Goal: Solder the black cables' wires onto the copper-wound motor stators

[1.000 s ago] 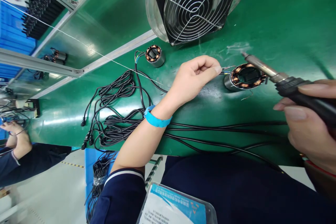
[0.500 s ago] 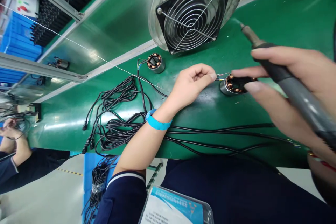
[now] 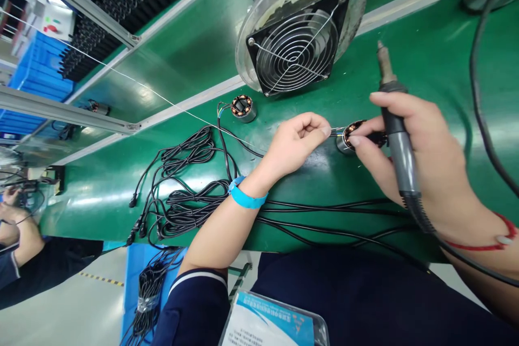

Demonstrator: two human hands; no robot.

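My right hand (image 3: 436, 165) holds a soldering iron (image 3: 400, 157) with its tip pointing up and away. That hand's thumb and forefinger reach to the rim of a small motor stator (image 3: 344, 146) with copper windings, covering part of it. My left hand (image 3: 302, 138), a blue band at its wrist, closes its thumb and forefinger on thin wires (image 3: 335, 132) at the stator's left side. Just where the wires end is hidden by the fingers. A thin pale strand (image 3: 174, 104) runs from the upper left toward my left hand.
A second stator (image 3: 244, 112) with a cable stands left of a round fan unit (image 3: 294, 59). Coiled black cables (image 3: 190, 205) lie on the green bench (image 3: 97, 189). Hanging cables (image 3: 150, 286) are below its edge. A co-worker's arm (image 3: 28, 232) is at far left.
My right hand has shifted left and the soldering iron has swung more upright. The thumb and forefinger have closed in on the stator. My left hand keeps its pinch.
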